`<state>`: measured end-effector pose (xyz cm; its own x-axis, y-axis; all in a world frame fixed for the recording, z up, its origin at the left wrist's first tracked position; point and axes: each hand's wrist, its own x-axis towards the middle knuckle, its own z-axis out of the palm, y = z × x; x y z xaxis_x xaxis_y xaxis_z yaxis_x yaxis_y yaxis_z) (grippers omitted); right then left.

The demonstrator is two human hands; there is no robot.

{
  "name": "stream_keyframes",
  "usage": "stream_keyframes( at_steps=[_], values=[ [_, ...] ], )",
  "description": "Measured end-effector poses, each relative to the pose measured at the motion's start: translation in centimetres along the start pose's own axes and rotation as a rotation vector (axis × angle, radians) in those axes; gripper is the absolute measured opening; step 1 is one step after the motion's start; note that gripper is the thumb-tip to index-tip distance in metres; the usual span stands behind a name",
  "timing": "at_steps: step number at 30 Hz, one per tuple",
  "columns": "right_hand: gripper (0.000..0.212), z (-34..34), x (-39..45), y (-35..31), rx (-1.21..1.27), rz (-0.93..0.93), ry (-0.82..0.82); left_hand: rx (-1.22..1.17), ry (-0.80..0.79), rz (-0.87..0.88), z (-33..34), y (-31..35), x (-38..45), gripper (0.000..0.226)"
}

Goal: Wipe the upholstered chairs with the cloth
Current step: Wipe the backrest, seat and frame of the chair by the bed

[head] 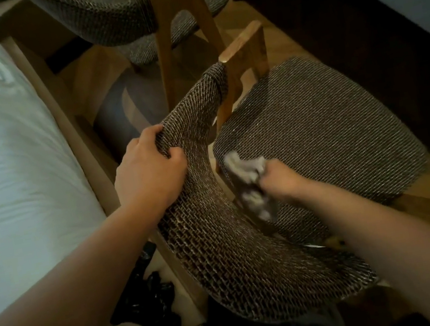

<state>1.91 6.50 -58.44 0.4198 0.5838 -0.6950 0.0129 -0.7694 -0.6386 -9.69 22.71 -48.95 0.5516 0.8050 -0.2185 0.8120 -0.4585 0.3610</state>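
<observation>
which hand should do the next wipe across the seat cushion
Right. The right hand already grips the cloth at the seat cushion's near edge, while the left hand grips the curved backrest, probably steadying the chair.

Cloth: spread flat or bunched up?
Bunched up: the cloth is crumpled in the right hand, folds sticking out above and below, by the seat's rear edge.

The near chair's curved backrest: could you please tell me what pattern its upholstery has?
The curved upholstered backrest has a coarse brown-and-beige woven weave, best seen in the head view.
</observation>
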Motion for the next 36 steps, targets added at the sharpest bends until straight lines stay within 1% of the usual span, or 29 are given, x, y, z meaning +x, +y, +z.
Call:
stream_keyframes(
  at_steps=[1, 2, 3, 5, 6, 7, 8, 9, 11, 13, 14, 16, 18, 20, 21, 23, 25, 26, 29, 31, 33, 35, 36],
  values=[
    [0.018, 1.0, 0.3, -1.6, 0.194, -0.019, 0.063, -0.013, -0.007, -0.009, 0.0, -0.1, 0.1, 0.051],
    [0.021, 2.2, 0.3, -3.2, 0.328, -0.065, 0.091, -0.023, -0.017, -0.016, 0.1, -0.2, 0.2, 0.052],
    [0.029, 3.8, 0.3, -4.1, 0.316, -0.166, 0.098, -0.027, -0.028, -0.021, 0.1, -0.2, 0.2, 0.053],
    [0.055, 6.7, 0.4, -4.2, 0.125, -0.342, 0.124, -0.025, -0.038, -0.025, 0.1, -0.2, 0.2, 0.053],
    [0.060, 7.5, 0.1, -3.4, 0.079, -0.385, 0.149, -0.026, -0.039, -0.026, 0.0, -0.2, 0.2, 0.054],
    [0.058, 7.4, -0.7, -2.2, 0.105, -0.404, 0.129, -0.029, -0.041, -0.028, 0.0, -0.3, 0.3, 0.054],
    [0.055, 7.1, -1.4, -0.7, 0.155, -0.390, 0.064, -0.033, -0.044, -0.029, 0.0, -0.3, 0.3, 0.054],
    [0.051, 6.4, -2.5, 1.1, 0.150, -0.352, -0.005, -0.037, -0.050, -0.030, 0.0, -0.3, 0.3, 0.054],
    [0.046, 4.7, -4.7, 4.7, 0.009, -0.276, -0.128, -0.046, -0.051, -0.033, 0.0, -0.4, 0.3, 0.054],
    [0.042, 2.9, -5.8, 6.8, -0.098, -0.224, -0.182, -0.055, -0.040, -0.034, 0.0, -0.4, 0.4, 0.054],
    [0.040, 2.3, -5.8, 6.6, -0.100, -0.182, -0.192, -0.062, -0.039, -0.033, 0.0, -0.4, 0.4, 0.054],
    [0.045, 1.7, -5.1, 4.5, 0.052, -0.134, -0.172, -0.086, -0.040, -0.032, 0.0, -0.4, 0.3, 0.054],
    [0.051, 1.6, -4.3, -0.1, 0.227, -0.182, -0.041, -0.120, -0.050, -0.037, 0.0, -0.6, 0.3, 0.054],
    [0.053, 2.3, -3.2, -4.0, 0.319, -0.274, 0.067, -0.155, -0.058, -0.049, 0.0, -0.8, 0.4, 0.054],
    [0.055, 2.9, -2.8, -5.2, 0.269, -0.329, 0.081, -0.164, -0.059, -0.053, -0.1, -0.9, 0.3, 0.054],
    [0.064, 4.5, -2.4, -6.3, 0.025, -0.371, 0.052, -0.169, -0.053, -0.050, -0.1, -0.8, 0.3, 0.054],
    [0.072, 5.5, -2.9, -5.5, -0.157, -0.303, 0.033, -0.178, -0.046, -0.045, -0.2, -0.7, 0.2, 0.054],
    [0.074, 5.4, -3.8, -4.6, -0.194, -0.280, 0.006, -0.187, -0.047, -0.044, -0.3, -0.7, 0.2, 0.054],
    [0.068, 4.3, -7.5, -0.2, -0.260, -0.270, -0.146, -0.209, -0.062, -0.042, -0.4, -0.6, 0.0, 0.056],
    [0.065, 2.6, -9.7, 2.9, -0.248, -0.243, -0.219, -0.214, -0.068, -0.049, -0.4, -0.6, 0.0, 0.058],
    [0.062, 0.4, -10.8, 5.1, -0.206, -0.145, -0.252, -0.224, -0.052, -0.081, -0.6, -0.5, -0.2, 0.064],
    [0.048, -1.3, -11.2, 5.6, -0.151, -0.044, -0.208, -0.251, -0.022, -0.131, -0.9, -0.4, -0.8, 0.071],
    [0.041, -1.8, -11.2, 5.3, -0.099, -0.038, -0.163, -0.273, -0.001, -0.138, -0.9, -0.4, -1.1, 0.072]
  ],
)
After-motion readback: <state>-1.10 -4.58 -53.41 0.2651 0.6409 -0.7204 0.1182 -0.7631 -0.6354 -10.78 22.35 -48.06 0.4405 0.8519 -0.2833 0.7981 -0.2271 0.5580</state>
